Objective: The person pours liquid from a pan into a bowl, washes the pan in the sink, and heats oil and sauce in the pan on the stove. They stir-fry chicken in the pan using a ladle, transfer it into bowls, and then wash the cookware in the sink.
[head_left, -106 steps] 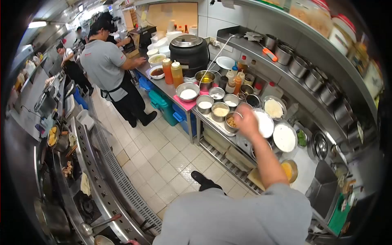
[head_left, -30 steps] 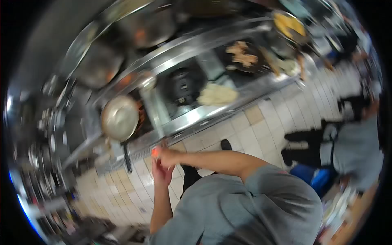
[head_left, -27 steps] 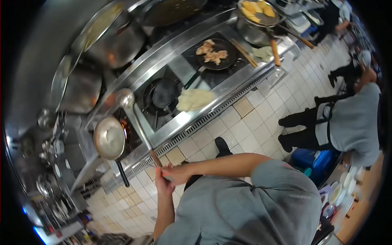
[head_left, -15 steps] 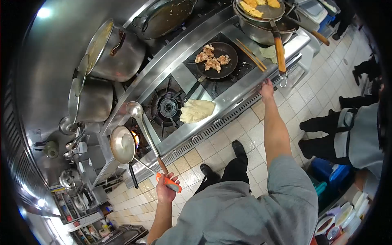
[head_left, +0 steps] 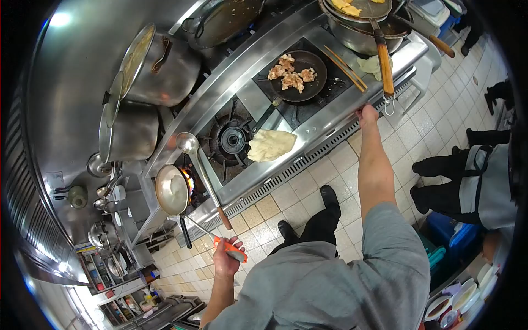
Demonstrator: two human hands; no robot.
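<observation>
My left hand is closed around the orange-and-grey handle of a utensil whose thin metal shaft points toward the small frying pan. That pan sits over a lit burner with flame at its side. At the stove's front edge, below the chopsticks, my right hand has its fingers curled against the front; what they grip is hidden. A dark frying pan with browned meat pieces is nearest beyond it. A folded pale cloth lies by its handle.
A long ladle lies across the stove beside a bare burner. Tall pots stand behind. Food-topped strainer and its wooden handle overhang the right side. Another person stands at right on the tiled floor.
The view has shifted slightly, moving the stove a little right in the picture. More flame shows beside the small pan. Both hands keep nearly the same positions.
</observation>
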